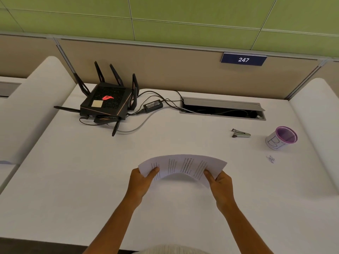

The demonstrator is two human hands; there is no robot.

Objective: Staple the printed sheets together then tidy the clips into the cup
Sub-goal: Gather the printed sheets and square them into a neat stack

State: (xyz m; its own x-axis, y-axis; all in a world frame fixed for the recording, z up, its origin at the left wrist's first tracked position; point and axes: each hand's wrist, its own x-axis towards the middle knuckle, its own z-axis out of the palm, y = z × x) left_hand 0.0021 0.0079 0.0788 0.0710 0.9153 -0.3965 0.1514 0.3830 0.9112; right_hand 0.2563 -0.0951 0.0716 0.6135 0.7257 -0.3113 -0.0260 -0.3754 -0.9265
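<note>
While both hands grip them at opposite ends, the sheets point(183, 165) arch upward in a bow above the near middle of the desk point(91, 171), printed side up, their middle lifted clear of the surface. The left hand point(141, 182) pinches the left end, thumb on top and fingers closed beneath. The right hand point(221, 186) is clamped on the right end the same way, thumb lying over the print. The lines of text run across the bow and are too blurred to read.

The stapler point(240, 133) lies untouched on the desk, well apart from the sheets, up and to the right. Near it to the right stands the cup point(280, 138), white with a purple rim and dark marks on its side, upright and open. The clips point(270, 159) sit in a small loose cluster on the desk just in front of the cup, outside it.

At the far left of the desk a black router point(107, 103) with several antennas shows a red glowing mark; its cables run to a power brick point(152, 105) and into an open cable tray point(222, 109). On the partition behind hangs a blue plate point(243, 59) reading 247.
</note>
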